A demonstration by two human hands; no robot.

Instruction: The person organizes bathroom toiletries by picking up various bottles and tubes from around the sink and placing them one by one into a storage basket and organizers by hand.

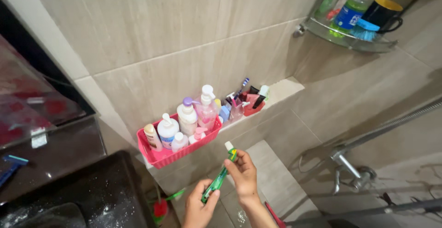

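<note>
Head view: my left hand point(199, 208) grips the lower end of a green tube point(220, 177), fingers closed around it. My right hand point(242, 173) pinches the upper end, just below the white cap point(229, 145). I hold the tube tilted, below a pink basket point(177, 152) of bottles on the tiled ledge point(285, 90).

Tube point(220, 178) held between both hands low in the middle: left hand point(199, 207) at its lower end, right hand point(242, 173) at its capped upper end. Above and left of the hands, basket point(162, 156) on wall ledge point(285, 90), bottles point(188, 117) standing in it. Cup point(253, 106) of brushes just right of basket. Corner shelf point(350, 39) far upper right, mug point(382, 12) on it. Tap point(352, 175) right of hands.
</note>
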